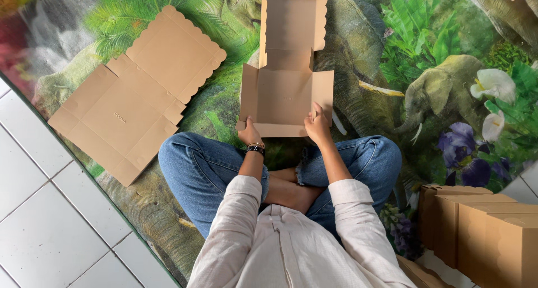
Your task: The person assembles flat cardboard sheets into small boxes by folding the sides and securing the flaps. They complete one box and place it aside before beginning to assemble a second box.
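Note:
A brown cardboard box point(286, 91) lies partly folded on the mat in front of my crossed legs, its scalloped lid stretched away from me and its side flaps raised. My left hand point(249, 134), with a black watch on the wrist, grips the near left corner of the box. My right hand point(318, 125) holds the near right corner, thumb on the inside of the flap. Both hands press on the front wall of the box.
A flat unfolded cardboard box blank point(134, 91) lies on the mat to the left. Several folded brown boxes point(476, 232) stand at the lower right. The jungle-print mat point(426, 52) covers the floor; white tiles point(45, 220) show at the lower left.

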